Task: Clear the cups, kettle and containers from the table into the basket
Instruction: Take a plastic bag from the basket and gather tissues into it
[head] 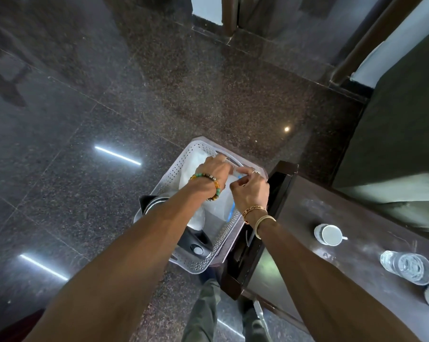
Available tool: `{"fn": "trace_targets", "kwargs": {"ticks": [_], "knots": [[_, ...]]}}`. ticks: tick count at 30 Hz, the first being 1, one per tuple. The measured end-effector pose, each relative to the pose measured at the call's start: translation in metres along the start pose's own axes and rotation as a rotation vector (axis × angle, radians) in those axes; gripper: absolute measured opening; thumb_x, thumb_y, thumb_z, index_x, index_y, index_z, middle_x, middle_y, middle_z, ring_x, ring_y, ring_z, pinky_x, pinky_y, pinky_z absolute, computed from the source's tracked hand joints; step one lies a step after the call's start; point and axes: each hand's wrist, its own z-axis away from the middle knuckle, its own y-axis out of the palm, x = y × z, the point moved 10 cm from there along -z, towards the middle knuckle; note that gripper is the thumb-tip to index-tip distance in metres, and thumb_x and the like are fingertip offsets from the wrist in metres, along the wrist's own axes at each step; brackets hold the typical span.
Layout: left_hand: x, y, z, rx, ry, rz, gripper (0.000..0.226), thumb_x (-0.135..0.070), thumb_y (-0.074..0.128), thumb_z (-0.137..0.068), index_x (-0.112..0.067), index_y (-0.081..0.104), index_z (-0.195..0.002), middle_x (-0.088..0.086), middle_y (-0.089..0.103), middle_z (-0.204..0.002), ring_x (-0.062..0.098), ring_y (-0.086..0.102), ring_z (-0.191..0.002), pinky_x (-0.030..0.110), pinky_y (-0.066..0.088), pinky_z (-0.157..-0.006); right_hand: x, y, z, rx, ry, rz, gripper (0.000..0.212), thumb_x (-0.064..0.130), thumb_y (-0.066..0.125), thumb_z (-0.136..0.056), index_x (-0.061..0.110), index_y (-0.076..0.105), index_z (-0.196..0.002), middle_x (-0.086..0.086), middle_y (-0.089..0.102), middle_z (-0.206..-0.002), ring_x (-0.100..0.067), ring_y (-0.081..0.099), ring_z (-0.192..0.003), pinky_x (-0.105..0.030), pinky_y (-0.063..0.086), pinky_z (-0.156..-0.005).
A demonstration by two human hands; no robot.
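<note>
perforated plastic basket (pixel 174 169) | clear container (pixel 219 205) | left hand (pixel 212 172), right hand (pixel 250 191) gripping

The floor (pixel 109 95) under me was dark polished granite, speckled, with thin grout lines crossing it. Two reflections of tube lights lay on it at my left, a far strip (pixel 118 156) and a near strip (pixel 43 266), and a small round glint (pixel 286 129) shone ahead. At the top a dark skirting (pixel 208 28) ran under a pale wall (pixel 206 7), beside a brown wooden post (pixel 229 16). To my right stood the dark wooden tabletop (pixel 307 213) — smeared and dusty-looking — and past it a flat dark panel (pixel 393 119).
</note>
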Motion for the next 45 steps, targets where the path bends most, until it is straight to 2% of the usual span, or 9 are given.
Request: {"fn": "trace_targets", "kwargs": {"ticks": [8, 16, 22, 27, 30, 33, 35, 39, 45], "knots": [[-0.016, -0.021, 0.01, -0.219, 0.014, -0.035, 0.025, -0.017, 0.045, -0.098, -0.017, 0.066, -0.113, 0.009, 0.058, -0.121, 0.031, 0.054, -0.113, 0.041, 0.047, -0.088, 0.008, -0.027, 0.007, -0.095, -0.095, -0.013, 0.036, 0.012, 0.059, -0.078, 0.027, 0.071, -0.108, 0.007, 0.069, -0.075, -0.016, 0.066, -0.077, -0.026, 0.052, -0.078], [-0.041, -0.067, 0.022, -0.203, 0.169, 0.089, 0.02, -0.012, 0.052, -0.095, -0.009, 0.069, -0.104, 0.012, 0.061, -0.112, 0.031, 0.056, -0.108, 0.044, 0.047, -0.09, 0.026, -0.071, 0.007, -0.003, -0.188, 0.052, 0.041, 0.01, 0.063, -0.072, 0.029, 0.071, -0.109, 0.011, 0.064, -0.088, -0.012, 0.06, -0.081, -0.027, 0.051, -0.084], [-0.062, -0.106, 0.046, -0.266, 0.218, 0.223, 0.013, -0.017, 0.062, -0.092, -0.012, 0.071, -0.099, 0.009, 0.065, -0.107, 0.027, 0.06, -0.101, 0.039, 0.047, -0.088, 0.055, -0.123, 0.022, -0.081, -0.342, 0.264, 0.012, 0.03, 0.072, -0.082, 0.023, 0.074, -0.092, -0.003, 0.058, -0.109, -0.025, 0.052, -0.103, -0.035, 0.049, -0.086], [-0.067, -0.125, 0.079, -0.391, 0.082, 0.783, 0.03, -0.015, 0.066, -0.083, -0.02, 0.064, -0.113, 0.003, 0.062, -0.117, 0.014, 0.063, -0.1, 0.035, 0.053, -0.09, 0.065, -0.165, 0.037, -0.025, -0.305, 0.088, 0.007, 0.03, 0.069, -0.084, 0.027, 0.063, -0.085, 0.007, 0.065, -0.078, -0.019, 0.064, -0.082, -0.024, 0.043, -0.071], [-0.08, -0.112, 0.106, -0.344, -0.021, 1.212, 0.066, -0.046, 0.081, -0.061, -0.024, 0.055, -0.117, -0.002, 0.059, -0.114, 0.008, 0.063, -0.094, 0.03, 0.059, -0.072, 0.074, -0.192, 0.052, -0.09, -0.354, 0.052, 0.01, 0.028, 0.071, -0.083, 0.022, 0.069, -0.09, 0.007, 0.066, -0.077, -0.015, 0.065, -0.078, -0.026, 0.048, -0.073], [-0.099, -0.097, 0.124, -0.287, -0.071, 1.01, 0.062, -0.055, 0.083, -0.047, -0.026, 0.058, -0.096, -0.006, 0.066, -0.091, 0.007, 0.067, -0.079, 0.031, 0.059, -0.064, 0.076, -0.207, 0.063, -0.051, -0.366, -0.055, 0.01, 0.021, 0.073, -0.081, 0.019, 0.071, -0.091, 0.006, 0.068, -0.071, -0.004, 0.067, -0.062, -0.017, 0.053, -0.064], [-0.103, -0.09, 0.133, -0.325, -0.138, 0.844, 0.033, -0.039, 0.077, -0.062, -0.018, 0.063, -0.083, -0.001, 0.07, -0.081, 0.015, 0.069, -0.077, 0.039, 0.06, -0.068, 0.076, -0.215, 0.072, -0.017, -0.386, -0.098, 0.007, 0.017, 0.073, -0.082, 0.019, 0.069, -0.088, 0.003, 0.069, -0.071, 0.001, 0.065, -0.052, -0.012, 0.05, -0.054], [-0.107, -0.081, 0.147, -0.35, -0.205, 0.803, 0.008, -0.021, 0.06, -0.075, -0.013, 0.061, -0.073, 0.009, 0.072, -0.074, 0.025, 0.071, -0.072, 0.045, 0.061, -0.067, 0.068, -0.242, 0.083, -0.139, -0.43, 0.043, 0.007, 0.024, 0.069, -0.081, 0.025, 0.072, -0.088, 0.013, 0.063, -0.072, -0.012, 0.065, -0.073, -0.028, 0.055, -0.074], [-0.123, -0.089, 0.169, -0.43, -0.189, 0.617, 0.007, -0.028, 0.061, -0.073, -0.024, 0.064, -0.077, -0.006, 0.07, -0.067, 0.015, 0.069, -0.07, 0.037, 0.059, -0.07, 0.051, -0.263, 0.096, -0.185, -0.458, 0.087, 0.01, 0.027, 0.066, -0.082, 0.027, 0.072, -0.09, 0.016, 0.062, -0.072, -0.01, 0.064, -0.072, -0.033, 0.058, -0.075]]}}
